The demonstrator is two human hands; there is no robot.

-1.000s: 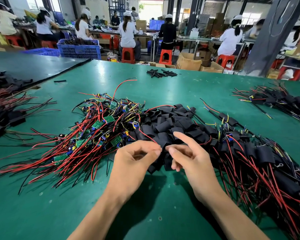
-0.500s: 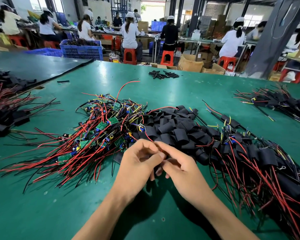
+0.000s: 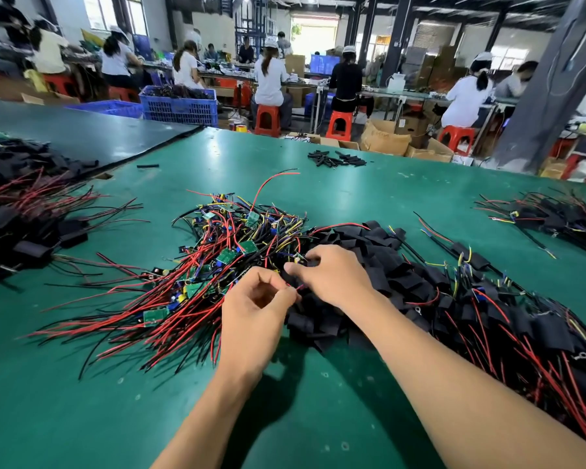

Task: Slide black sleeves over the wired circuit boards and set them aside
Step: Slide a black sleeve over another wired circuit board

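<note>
Now the hands have left the near edge of the heap, where half a second ago their fingertips met low over the sleeves (image 3: 379, 262), and both have gone forward to the seam where the sleeves meet the bare boards (image 3: 232, 255). The left hand (image 3: 254, 313) has its fingers curled, and thumb and forefinger pinch a thin red wire (image 3: 296, 288) that runs up toward the right hand (image 3: 335, 277). The right hand has crossed a little to the left and reaches down into the tangle just beyond, its fingers bent. Its thumb and forefinger lie close together at something dark, but whether they have hold of a sleeve, a board or only the wire's far end I cannot tell, since the knuckles and the clutter hide it. The bare boards lie in a loose pile to the left of the hands with their red and black leads fanned over the table (image 3: 82, 401). The empty sleeves are heaped under and beyond the right hand, and the finished, sleeved pieces (image 3: 548, 330) spread off along the right forearm. I read the move as the start of a fresh piece: a lead has been caught and a board is being teased out of the pile, with no sleeve yet on it. Snagging on neighbouring wires seems the likely nuisance.
</note>
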